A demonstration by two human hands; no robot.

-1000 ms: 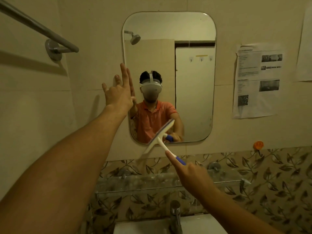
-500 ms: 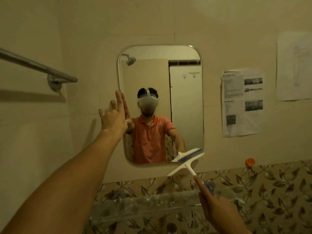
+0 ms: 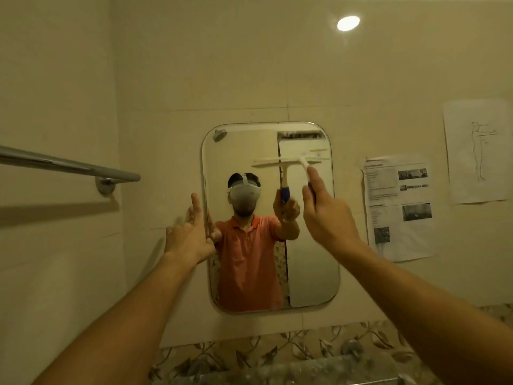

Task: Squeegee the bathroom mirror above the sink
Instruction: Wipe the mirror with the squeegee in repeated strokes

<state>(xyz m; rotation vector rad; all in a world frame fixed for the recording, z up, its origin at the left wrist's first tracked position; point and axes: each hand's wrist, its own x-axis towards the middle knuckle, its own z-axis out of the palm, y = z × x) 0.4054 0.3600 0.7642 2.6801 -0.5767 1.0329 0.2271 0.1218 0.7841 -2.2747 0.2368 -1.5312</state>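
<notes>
The squeegee (image 3: 277,163) has gone from the bottom right corner of the mirror (image 3: 311,273) up to its upper right part, and its blade, slanted half a second back, now lies level across the glass. The right hand (image 3: 324,215) gripping the handle has climbed with it from the lower right of the frame to the middle. The view has tipped upward too, bringing a ceiling light (image 3: 348,23) into the upper right

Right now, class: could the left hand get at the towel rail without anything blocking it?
Probably yes. The left hand lies open at the left edge of the mirror, holding nothing, and only wall tile shows between it and the towel rail.
</notes>
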